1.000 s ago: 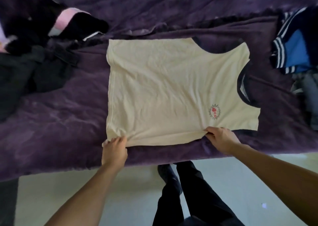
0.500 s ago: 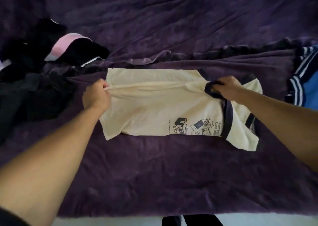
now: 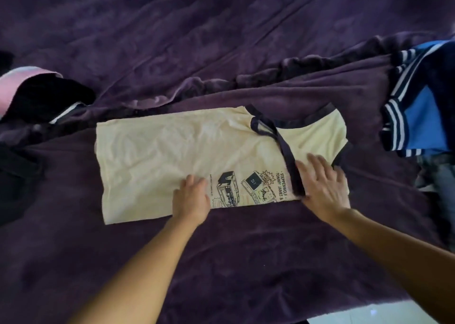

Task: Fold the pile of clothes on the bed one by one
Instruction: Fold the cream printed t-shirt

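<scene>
A pale yellow sleeveless shirt point(image 3: 157, 156) with dark navy trim lies folded in half lengthwise on the purple bedspread point(image 3: 221, 40), its printed graphic showing on the near right. My left hand point(image 3: 192, 198) lies flat on the shirt's near edge beside the print, fingers straight. My right hand point(image 3: 322, 183) presses flat on the armhole trim at the shirt's right end, fingers spread. Neither hand grips the cloth.
Dark clothes with a pink and black piece point(image 3: 32, 94) are heaped at the left edge. A blue garment with navy and white stripes point(image 3: 418, 106) and grey denim point(image 3: 435, 175) lie at the right. Pale floor point(image 3: 369, 314) shows past the bed's near edge.
Both hands carried the shirt's near edge over to the far side, folding it in half, then let go. They have come back toward me and now lie flat on the folded shirt.
</scene>
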Action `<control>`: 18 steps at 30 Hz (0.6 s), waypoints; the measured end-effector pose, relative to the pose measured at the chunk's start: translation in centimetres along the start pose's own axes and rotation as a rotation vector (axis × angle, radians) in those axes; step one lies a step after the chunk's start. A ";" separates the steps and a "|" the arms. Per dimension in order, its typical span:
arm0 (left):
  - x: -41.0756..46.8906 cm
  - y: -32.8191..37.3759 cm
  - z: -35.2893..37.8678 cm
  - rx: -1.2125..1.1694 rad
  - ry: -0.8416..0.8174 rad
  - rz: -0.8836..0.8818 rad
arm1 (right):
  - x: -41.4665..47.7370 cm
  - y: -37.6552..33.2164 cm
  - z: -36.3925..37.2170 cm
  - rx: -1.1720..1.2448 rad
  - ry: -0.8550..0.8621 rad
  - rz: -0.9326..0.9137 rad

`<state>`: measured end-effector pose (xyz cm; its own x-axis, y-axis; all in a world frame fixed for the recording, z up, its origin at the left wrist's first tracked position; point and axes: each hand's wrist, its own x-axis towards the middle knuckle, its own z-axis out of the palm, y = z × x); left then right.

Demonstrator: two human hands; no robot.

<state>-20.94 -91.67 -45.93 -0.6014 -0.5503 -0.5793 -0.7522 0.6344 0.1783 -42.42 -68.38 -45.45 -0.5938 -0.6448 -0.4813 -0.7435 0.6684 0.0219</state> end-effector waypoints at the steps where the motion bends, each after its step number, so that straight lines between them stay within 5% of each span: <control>1: -0.2 0.6 0.6 0.025 -0.026 0.016 | 0.3 1.8 0.1 0.038 0.023 0.050; 9: 0.9 1.6 0.4 0.051 -0.095 -0.035 | 8.2 12.6 -5.5 0.812 0.218 0.723; 18: 1.2 1.2 1.4 0.087 -0.104 -0.010 | 7.4 7.7 -2.2 1.039 -0.001 0.647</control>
<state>-22.17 -90.82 -47.56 -0.5592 -0.5002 -0.6611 -0.7291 0.6763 0.1051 -53.23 -68.86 -46.92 -0.7625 -0.0834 -0.6416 0.2882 0.8440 -0.4523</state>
